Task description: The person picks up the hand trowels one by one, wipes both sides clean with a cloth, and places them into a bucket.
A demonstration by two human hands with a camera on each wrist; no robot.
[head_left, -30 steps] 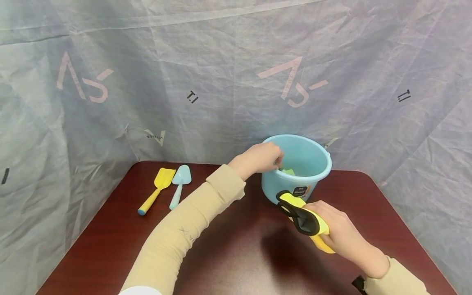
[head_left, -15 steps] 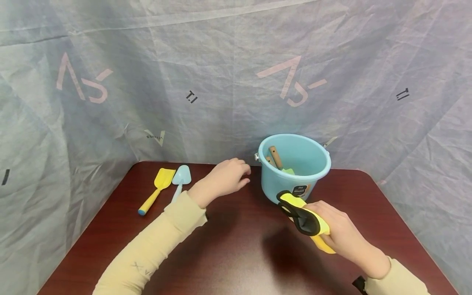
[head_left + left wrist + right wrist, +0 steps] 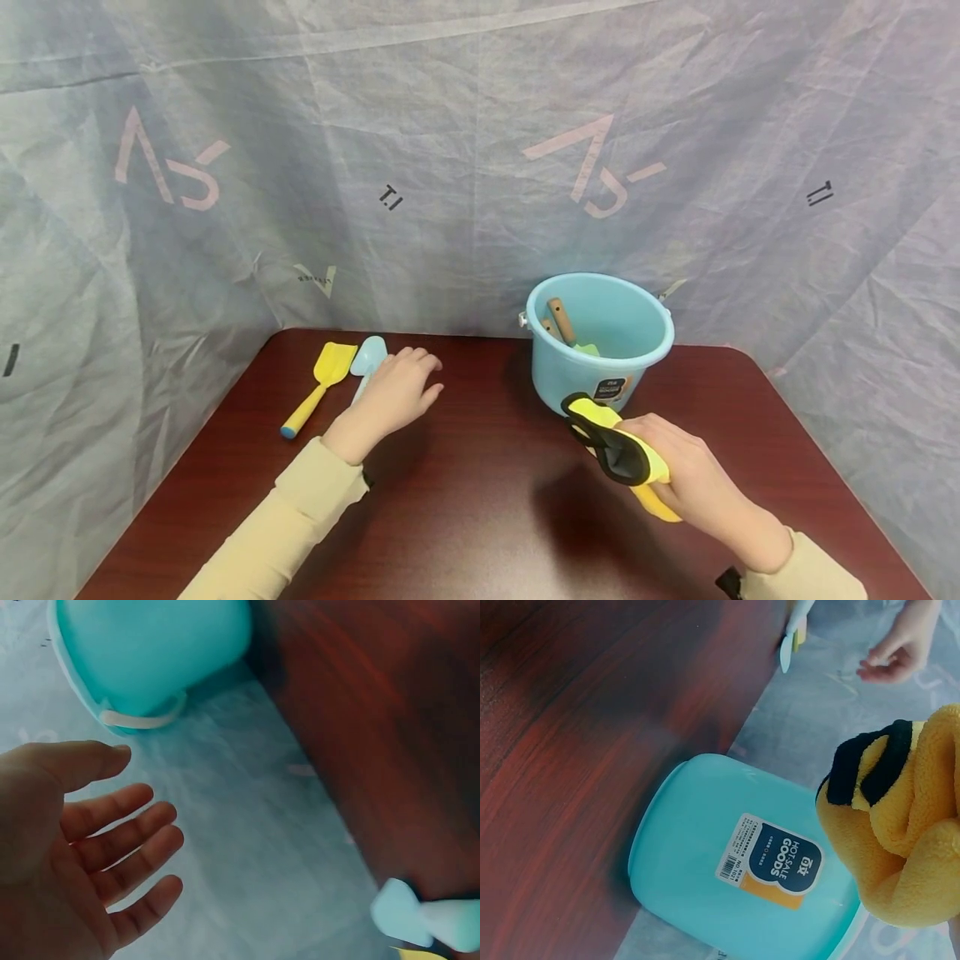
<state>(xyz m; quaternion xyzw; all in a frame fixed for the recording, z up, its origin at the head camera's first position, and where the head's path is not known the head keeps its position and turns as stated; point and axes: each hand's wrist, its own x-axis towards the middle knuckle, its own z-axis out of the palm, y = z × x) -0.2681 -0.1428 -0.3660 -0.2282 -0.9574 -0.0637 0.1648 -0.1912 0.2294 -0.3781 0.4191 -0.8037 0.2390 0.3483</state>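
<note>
Head view: faces forward and down from above the table (image 3: 465, 508); farthest off and widest, backdrop (image 3: 450, 167) filling its upper half. Left wrist view: close in, looks past the palm side of the left hand (image 3: 71, 874), frame steeply rolled. Right wrist view: rolled nearly sideways, yellow fabric item (image 3: 922, 840) close at right edge. Overlap: bucket (image 3: 558, 375) and left hand appear in all three.

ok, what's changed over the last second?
The left hand came away from the bucket, leftward; it's empty and, in head view, partly covers the light-blue trowel. Two wooden handles in the bucket, hidden a second ago, now show; can't tell if it released one. Unchanged: bucket, yellow shovel, right hand gripping black-edged yellow cloth.
</note>
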